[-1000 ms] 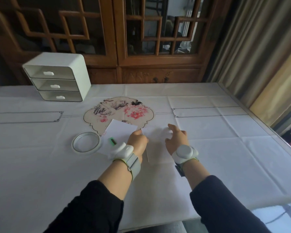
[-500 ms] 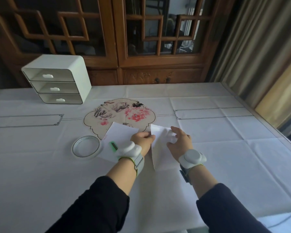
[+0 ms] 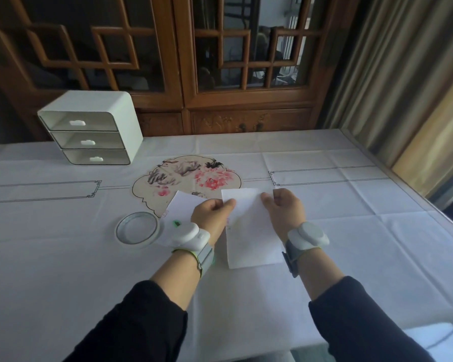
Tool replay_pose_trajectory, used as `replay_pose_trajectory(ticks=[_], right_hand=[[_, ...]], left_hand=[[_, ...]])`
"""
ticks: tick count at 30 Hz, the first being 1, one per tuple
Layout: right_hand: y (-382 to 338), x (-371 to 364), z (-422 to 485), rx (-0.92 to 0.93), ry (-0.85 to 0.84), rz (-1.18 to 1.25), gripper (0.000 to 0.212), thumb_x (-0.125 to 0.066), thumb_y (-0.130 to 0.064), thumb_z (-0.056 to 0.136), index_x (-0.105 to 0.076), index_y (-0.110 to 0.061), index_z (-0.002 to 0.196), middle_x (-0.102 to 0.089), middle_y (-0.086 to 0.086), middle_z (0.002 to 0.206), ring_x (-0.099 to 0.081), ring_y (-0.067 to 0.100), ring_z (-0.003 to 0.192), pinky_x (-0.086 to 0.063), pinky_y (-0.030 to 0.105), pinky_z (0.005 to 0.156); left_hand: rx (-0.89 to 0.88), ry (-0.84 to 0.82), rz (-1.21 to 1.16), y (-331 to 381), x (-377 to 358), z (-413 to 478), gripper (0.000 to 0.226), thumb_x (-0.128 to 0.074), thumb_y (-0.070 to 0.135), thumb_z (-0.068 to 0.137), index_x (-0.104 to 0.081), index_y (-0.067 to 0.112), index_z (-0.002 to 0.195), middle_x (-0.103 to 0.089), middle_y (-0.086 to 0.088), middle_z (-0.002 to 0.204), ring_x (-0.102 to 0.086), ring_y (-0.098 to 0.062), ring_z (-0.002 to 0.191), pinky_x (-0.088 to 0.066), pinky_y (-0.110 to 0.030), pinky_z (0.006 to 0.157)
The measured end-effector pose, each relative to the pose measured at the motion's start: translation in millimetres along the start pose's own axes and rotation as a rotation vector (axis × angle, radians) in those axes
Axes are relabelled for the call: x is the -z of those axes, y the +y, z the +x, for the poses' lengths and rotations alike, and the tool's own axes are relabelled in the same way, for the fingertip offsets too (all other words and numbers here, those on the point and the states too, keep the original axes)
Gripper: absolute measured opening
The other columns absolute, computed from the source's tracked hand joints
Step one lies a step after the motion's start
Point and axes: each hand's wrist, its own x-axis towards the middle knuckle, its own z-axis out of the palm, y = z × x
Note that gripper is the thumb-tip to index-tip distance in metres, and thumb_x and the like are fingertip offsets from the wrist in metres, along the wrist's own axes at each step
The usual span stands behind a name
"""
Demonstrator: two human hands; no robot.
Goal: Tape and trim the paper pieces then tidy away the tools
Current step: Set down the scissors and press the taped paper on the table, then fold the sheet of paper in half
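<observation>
Wears black sleeves (image 3: 131, 322) pushed back from both forearms, and a white-and-grey strapped unit (image 3: 188, 236) on each wrist. Pinches with the left hand (image 3: 212, 215), thumb over curled fingers, the left edge of a white rectangular paper sheet (image 3: 249, 231). Grips with the right hand (image 3: 285, 212), fingers curled, the same sheet's upper right edge. Holds that sheet between the two hands over the white creased cloth of the tabletop (image 3: 351, 231); cannot tell whether its near edge touches the cloth. Bears a faint red mark at the sheet's left edge, just by the left hand, too small to read.

Partly covers, with the left hand and its wrist unit, a second white paper sheet (image 3: 183, 207) lying flat, with a small green object (image 3: 176, 223) on it, too small to identify. Just left of that sheet: a clear roll of adhesive tape (image 3: 118, 232), flat on the cloth.

Further out, overlapped at its near edge by the second sheet: a cream scalloped fan-shaped mat (image 3: 186, 176) painted with red flowers and grey-black brushwork. On the cloth to either side, thin black printed border lines.

At the far left of the tabletop: a white plastic three-drawer box (image 3: 89, 100), all drawers pushed in, each with a small white pull.

Behind the tabletop: brown wooden lattice cabinet doors (image 3: 246, 100) with glass panes. At the right: a grey-beige pleated curtain (image 3: 392, 74).
</observation>
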Motion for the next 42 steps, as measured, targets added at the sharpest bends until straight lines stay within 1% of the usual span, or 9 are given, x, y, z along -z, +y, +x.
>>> replay_pose_trajectory(ticks=[5, 9, 14, 19, 24, 27, 32, 36, 42], right_hand=[[-11, 5, -10, 0.04, -0.03, -0.029, 0.018, -0.054, -0.027, 0.093, -0.065, -0.013, 0.091, -0.058, 0.0, 0.075, -0.051, 0.021, 0.072, -0.038, 0.024, 0.055], [-17, 8, -14, 0.039, -0.023, 0.004, 0.02, -0.053, -0.023, 0.093, -0.068, -0.01, 0.095, -0.06, 0.004, 0.08, -0.053, 0.022, 0.075, -0.039, 0.019, 0.056], [-19, 10, -16, 0.036, -0.016, -0.016, 0.021, -0.053, -0.022, 0.093, -0.067, -0.009, 0.102, -0.061, 0.005, 0.084, -0.054, 0.022, 0.079, -0.04, 0.025, 0.058], [-30, 8, -30, 0.364, 0.157, -0.087, 0.021, -0.07, -0.015, 0.081, -0.063, -0.018, 0.101, -0.053, -0.005, 0.098, -0.053, 0.017, 0.089, -0.039, 0.024, 0.078], [-42, -6, -44, 0.596, -0.025, -0.203, 0.009, -0.069, -0.016, 0.083, -0.073, -0.021, 0.089, -0.06, -0.007, 0.087, -0.056, 0.015, 0.084, -0.04, 0.021, 0.075], [-43, -10, -49, 0.579, -0.048, -0.216, 0.009, -0.068, -0.019, 0.085, -0.074, -0.023, 0.09, -0.063, -0.007, 0.089, -0.058, 0.014, 0.082, -0.04, 0.02, 0.072], [-47, -8, -53, 0.529, -0.096, -0.186, 0.009, -0.07, -0.026, 0.083, -0.076, -0.024, 0.09, -0.065, -0.01, 0.086, -0.058, 0.0, 0.074, -0.039, 0.006, 0.067], [-53, -3, -54, 0.495, -0.123, -0.17, 0.007, -0.074, -0.029, 0.079, -0.076, -0.025, 0.085, -0.066, -0.011, 0.082, -0.058, -0.005, 0.071, -0.037, 0.0, 0.063], [-60, 5, -52, 0.511, -0.161, -0.246, 0.009, -0.069, -0.028, 0.084, -0.077, -0.023, 0.082, -0.069, -0.007, 0.085, -0.06, 0.008, 0.077, -0.037, 0.001, 0.065]], left_hand=[[0.026, 0.049, -0.141, 1, 8, -5, 0.014, -0.063, 0.027, 0.084, -0.064, 0.02, 0.072, -0.058, 0.002, 0.067, -0.048, -0.016, 0.062, -0.041, -0.025, 0.069], [0.053, 0.086, -0.275, 0, 12, -9, 0.014, -0.065, 0.023, 0.084, -0.071, 0.016, 0.094, -0.062, -0.002, 0.079, -0.052, -0.016, 0.072, -0.043, -0.027, 0.079], [-0.017, 0.097, -0.282, -1, 19, -15, 0.01, -0.069, 0.02, 0.081, -0.073, 0.016, 0.089, -0.062, 0.008, 0.061, -0.052, -0.004, 0.053, -0.047, -0.022, 0.068], [-0.026, 0.075, -0.3, 1, 25, -18, 0.005, -0.071, 0.02, 0.078, -0.073, 0.019, 0.083, -0.056, 0.015, 0.042, -0.043, 0.0, 0.038, -0.046, -0.019, 0.062], [-0.095, 0.044, -0.256, 4, 27, -21, 0.016, -0.071, 0.016, 0.079, -0.072, 0.013, 0.094, -0.059, 0.018, 0.046, -0.047, 0.004, 0.04, -0.046, -0.01, 0.058], [-0.193, 0.017, -0.199, 5, 29, -25, 0.017, -0.067, 0.01, 0.081, -0.072, 0.017, 0.095, -0.066, 0.018, 0.065, -0.057, 0.009, 0.052, -0.05, -0.011, 0.068], [-0.297, 0.009, -0.098, 6, 33, -30, 0.016, -0.067, 0.01, 0.08, -0.074, 0.021, 0.09, -0.073, 0.005, 0.083, -0.066, -0.007, 0.076, -0.051, -0.02, 0.081], [-0.375, -0.007, -0.038, 8, 37, -31, 0.014, -0.066, 0.009, 0.082, -0.073, 0.016, 0.091, -0.071, 0.004, 0.08, -0.061, 0.004, 0.066, -0.048, -0.007, 0.07], [-0.382, -0.009, -0.007, 13, 42, -31, 0.015, -0.067, 0.004, 0.08, -0.073, 0.011, 0.092, -0.067, 0.001, 0.071, -0.054, 0.004, 0.05, -0.044, -0.003, 0.06]])
